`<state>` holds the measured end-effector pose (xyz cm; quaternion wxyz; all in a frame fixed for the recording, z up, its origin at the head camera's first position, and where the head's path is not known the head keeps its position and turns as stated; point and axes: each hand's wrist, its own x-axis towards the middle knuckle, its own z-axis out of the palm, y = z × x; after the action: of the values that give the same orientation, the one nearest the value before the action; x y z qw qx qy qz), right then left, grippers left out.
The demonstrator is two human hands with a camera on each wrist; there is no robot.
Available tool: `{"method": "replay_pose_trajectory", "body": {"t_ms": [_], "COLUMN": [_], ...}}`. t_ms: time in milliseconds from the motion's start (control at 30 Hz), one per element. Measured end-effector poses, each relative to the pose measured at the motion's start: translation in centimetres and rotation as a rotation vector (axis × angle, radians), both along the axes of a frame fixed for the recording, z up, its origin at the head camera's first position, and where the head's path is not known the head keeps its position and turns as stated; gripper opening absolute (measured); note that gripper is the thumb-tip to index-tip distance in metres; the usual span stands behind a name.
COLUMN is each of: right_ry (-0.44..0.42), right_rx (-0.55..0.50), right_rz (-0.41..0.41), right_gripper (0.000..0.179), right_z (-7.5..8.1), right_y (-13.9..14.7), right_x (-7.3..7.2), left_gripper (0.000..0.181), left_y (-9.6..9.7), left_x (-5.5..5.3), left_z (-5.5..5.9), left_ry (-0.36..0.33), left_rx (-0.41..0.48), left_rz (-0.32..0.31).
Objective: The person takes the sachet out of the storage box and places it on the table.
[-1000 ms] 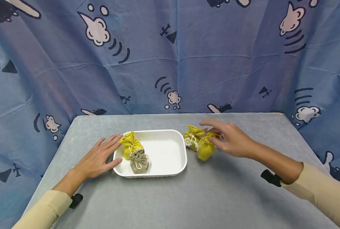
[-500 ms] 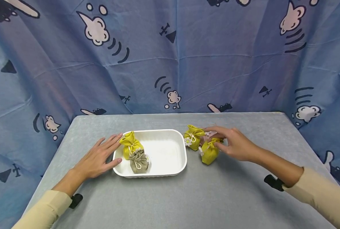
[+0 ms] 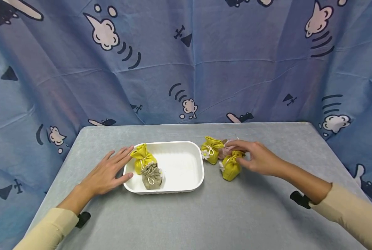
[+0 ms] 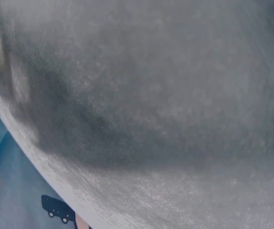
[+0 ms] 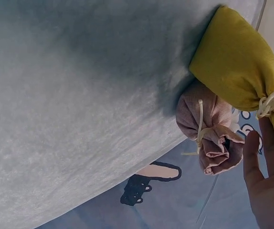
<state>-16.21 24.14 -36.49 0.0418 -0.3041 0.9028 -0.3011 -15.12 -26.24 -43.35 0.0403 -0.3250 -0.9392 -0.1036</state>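
Observation:
My right hand (image 3: 258, 158) pinches the gathered neck of a yellow drawstring pouch (image 3: 231, 170) right of the tray; white flower trim shows on its side. In the right wrist view this yellow pouch (image 5: 239, 59) overlaps a dusty pink pouch (image 5: 206, 124), which is partly hidden behind my fingers in the head view. Another yellow pouch (image 3: 211, 151) with a white flower stands by the tray's right end. My left hand (image 3: 106, 173) rests with straight, spread fingers at the left rim of the white tray (image 3: 183, 170). Inside the tray's left end sit a yellow pouch (image 3: 143, 159) and a grey-beige pouch (image 3: 152, 177).
A grey cloth covers the table (image 3: 186, 222). Behind it hangs a blue patterned curtain (image 3: 236, 69), close to the table's far edge. A black wrist camera (image 3: 299, 199) is strapped to the right wrist, and another camera (image 3: 83, 219) to the left.
My right hand has shifted slightly right and nearer with the yellow pouch, drawing it apart from the other yellow one. More of the pink pouch shows. The left hand has stayed still.

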Motion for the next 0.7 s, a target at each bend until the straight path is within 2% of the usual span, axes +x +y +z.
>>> {"method": "replay_pose_trajectory", "body": {"t_ms": [167,333,700], "right_ry": [-0.012,-0.020,-0.085], "right_rx": [0.014,-0.016,-0.113], "right_rz": [-0.001,0.019,0.072], "right_gripper": [0.055,0.057,0.063], "right_z": [0.2,0.9,2.3], "right_y": [-0.2,-0.8,-4.5], "right_x": [0.2,0.2,-0.1], "left_gripper": [0.069,0.069,0.070], "left_y": [0.0,0.0,0.0], "left_x": [0.0,-0.1,0.0], "left_z": [0.0,0.0,0.0], "left_ry": [0.000,0.009,0.006], "left_rx": [0.002,0.001,-0.008], "left_rz": [-0.004,-0.010,-0.007]}}
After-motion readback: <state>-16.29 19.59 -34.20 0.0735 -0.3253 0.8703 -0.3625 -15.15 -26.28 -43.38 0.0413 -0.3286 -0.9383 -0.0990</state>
